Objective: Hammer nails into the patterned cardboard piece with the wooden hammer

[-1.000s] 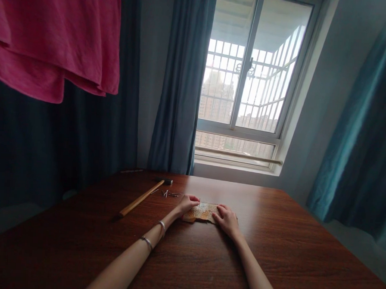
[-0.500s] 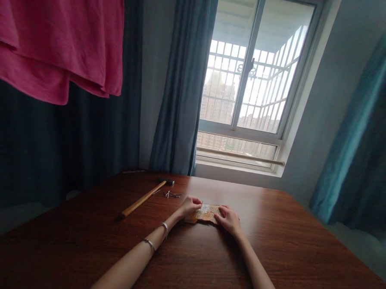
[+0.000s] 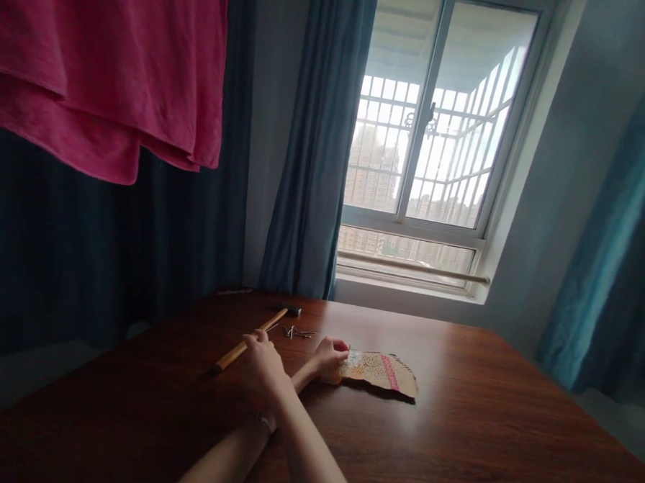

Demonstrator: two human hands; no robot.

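Observation:
My left hand (image 3: 331, 356) pinches a thin nail (image 3: 349, 352), held upright at the left end of a piece of torn cardboard (image 3: 383, 371). The cardboard lies flat, with dark specks and a pink band across it. Crossing over my left forearm, my right hand (image 3: 265, 361) has its fingers curled on the wooden handle of a hammer (image 3: 233, 356). The hammer lies on the table, its dark head toward the window. Part of the handle is hidden behind my right fingers.
Several loose nails (image 3: 299, 333) lie between the hammer head and my left hand. All this is on a brown wooden table (image 3: 453, 436). Behind it are a barred window (image 3: 415, 131) and blue curtains (image 3: 310, 161). A pink cloth (image 3: 120, 65) hangs at upper left.
My right hand has left the cardboard and swung left across my left arm to the hammer handle. The left hand stays at the nail. The view has shifted slightly.

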